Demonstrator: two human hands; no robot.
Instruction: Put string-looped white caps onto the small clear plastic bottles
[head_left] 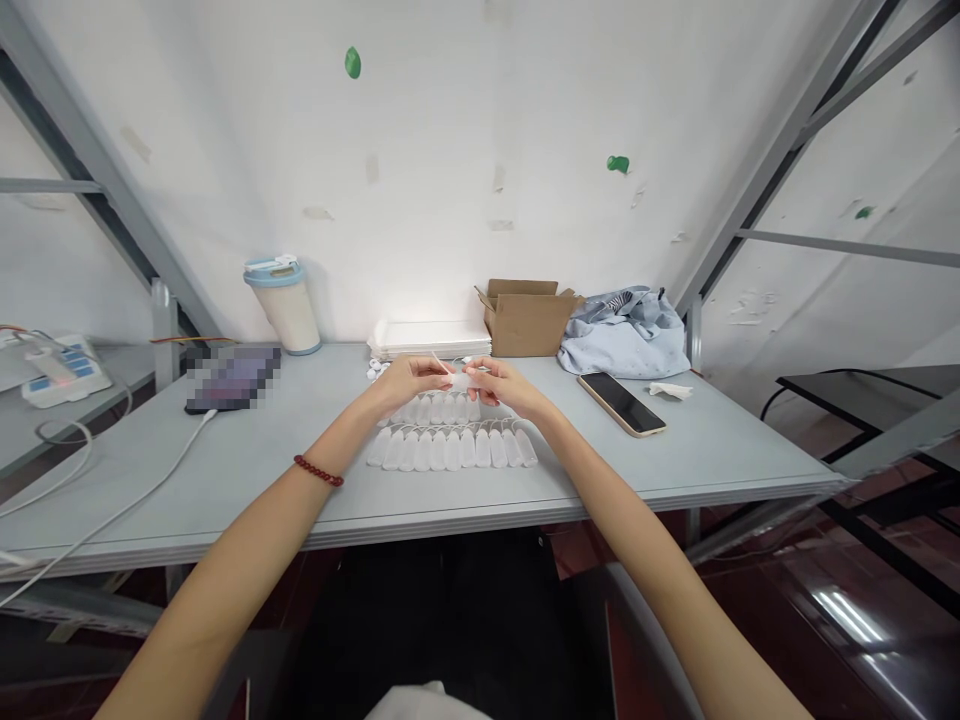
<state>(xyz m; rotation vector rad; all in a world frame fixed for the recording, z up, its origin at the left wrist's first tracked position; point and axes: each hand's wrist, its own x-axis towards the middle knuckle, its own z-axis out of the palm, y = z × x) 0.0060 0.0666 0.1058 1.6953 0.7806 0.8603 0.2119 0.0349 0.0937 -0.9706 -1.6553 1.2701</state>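
Both my hands meet above the middle of the grey table (225, 470). My left hand (409, 381) pinches a thin pale stick that points up and back. My right hand (504, 385) is closed on a small clear plastic piece (463, 381) held between the two hands. Just below them lie rows of several small clear plastic tubes (452, 447), side by side on the tabletop. A red bead bracelet (318, 471) sits on my left wrist.
A phone (621, 403) lies face up at the right, by a small white scrap (670, 390). Behind are a stack of white trays (431, 338), an open cardboard box (529, 317), bundled cloth (626, 333), a lidded cup (283, 303), a blurred tablet (234, 378) with a white cable (135, 497).
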